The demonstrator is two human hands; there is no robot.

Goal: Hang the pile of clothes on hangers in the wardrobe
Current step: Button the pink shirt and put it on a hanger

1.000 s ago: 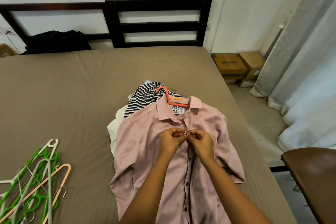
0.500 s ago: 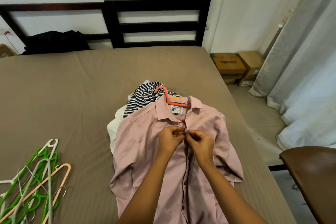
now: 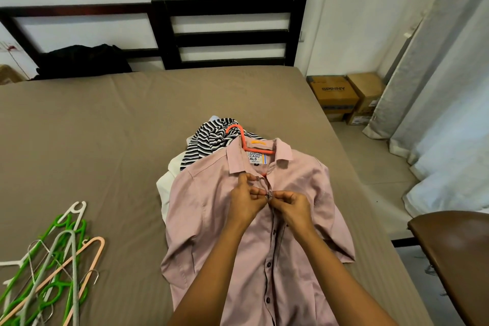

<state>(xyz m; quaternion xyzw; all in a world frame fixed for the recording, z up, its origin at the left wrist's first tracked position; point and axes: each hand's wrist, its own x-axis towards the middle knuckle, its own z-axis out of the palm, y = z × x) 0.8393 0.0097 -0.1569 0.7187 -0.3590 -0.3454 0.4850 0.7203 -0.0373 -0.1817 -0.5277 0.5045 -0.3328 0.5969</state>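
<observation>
A pink button-up shirt lies face up on the bed, with an orange hanger inside its collar and the hook sticking out above. My left hand pinches the left edge of the placket just below the collar. My right hand pinches the right edge at the same button. Under the shirt lie a black-and-white striped garment and a white garment.
A heap of spare hangers, green, white, grey and peach, lies at the bed's near left. A black bundle sits by the dark headboard. Cardboard boxes and curtains stand right; a brown chair is at near right.
Both hands stay at the top of the placket, working the same button with small finger movements. The shirt has barely shifted.
</observation>
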